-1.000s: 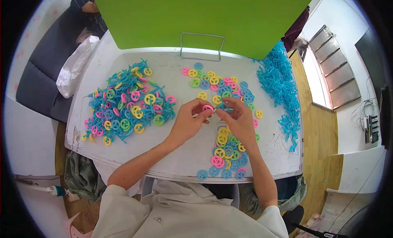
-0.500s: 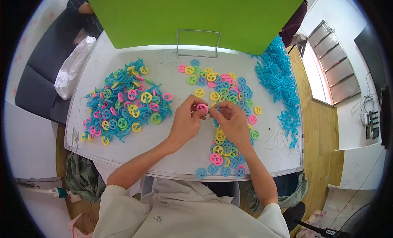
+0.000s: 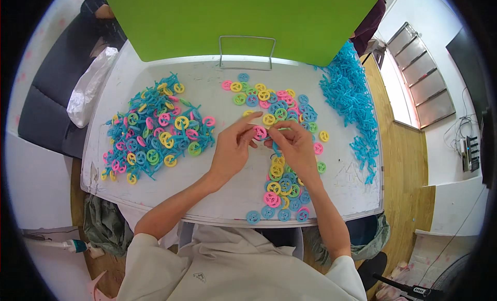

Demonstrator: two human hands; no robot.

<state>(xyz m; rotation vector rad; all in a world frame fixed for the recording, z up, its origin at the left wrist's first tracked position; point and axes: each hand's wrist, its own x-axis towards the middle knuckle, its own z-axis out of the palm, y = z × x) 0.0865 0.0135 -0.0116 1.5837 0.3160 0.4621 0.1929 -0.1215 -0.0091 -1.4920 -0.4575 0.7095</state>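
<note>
Between my hands is a small pink plastic wheel (image 3: 260,133) with spokes. My left hand (image 3: 231,148) is open beside it, index finger stretched out and thumb apart, the fingertips close to the wheel's left side. My right hand (image 3: 294,148) pinches a blue plastic stick piece (image 3: 276,148) at the wheel's right side. Whether wheel and stick are joined is hidden by the fingers. Under and around my right hand lie loose wheels (image 3: 277,170) in pink, yellow, green and blue.
On the table's left is a heap of blue pieces with coloured wheels (image 3: 155,130) on them. Bare blue stick pieces (image 3: 349,94) are piled along the right edge. A green panel (image 3: 238,21) with a wire handle (image 3: 247,69) stands at the far side.
My left hand has loosened from the pink wheel, its index finger now extended. The right hand has turned slightly, showing more of the blue stick. The view has shifted a little.
</note>
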